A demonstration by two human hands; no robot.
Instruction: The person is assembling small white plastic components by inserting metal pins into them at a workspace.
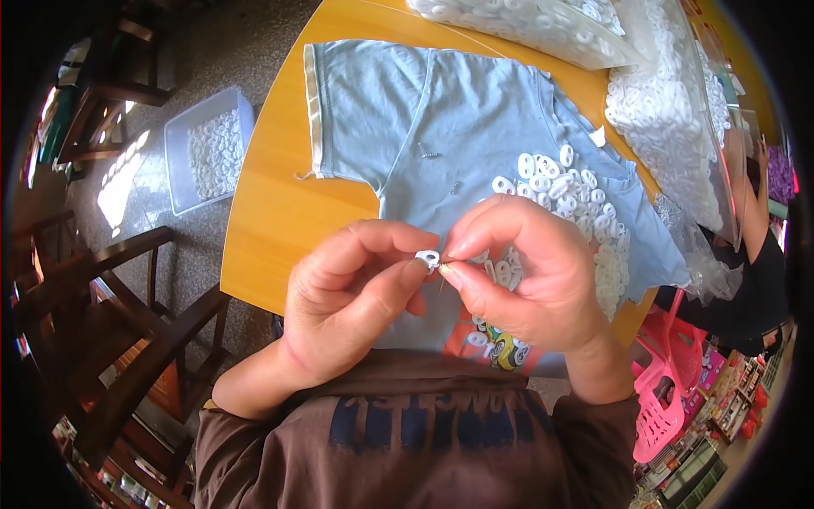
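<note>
My left hand (356,293) pinches a small white oval plastic piece (427,257) with a hole in it, between thumb and forefinger. Close against it, my right hand (530,271) is closed in a pinch at its thumb and fingertip. Something thin and brownish shows at those fingertips, too small to name. Both hands are above a light blue T-shirt (356,110) spread over the table. Beyond and beside my right hand lies a loose pile of similar white plastic pieces (564,182). Small metal springs (429,154) rest on the shirt ahead of my hands.
The yellow wooden table (263,212) carries large clear bags of white pieces (661,127) at the far right. A translucent bin (174,161) of white pieces stands on the floor at left, near dark wooden chairs (161,314). At right are a pink plastic chair (666,390) and another person's arm (753,212).
</note>
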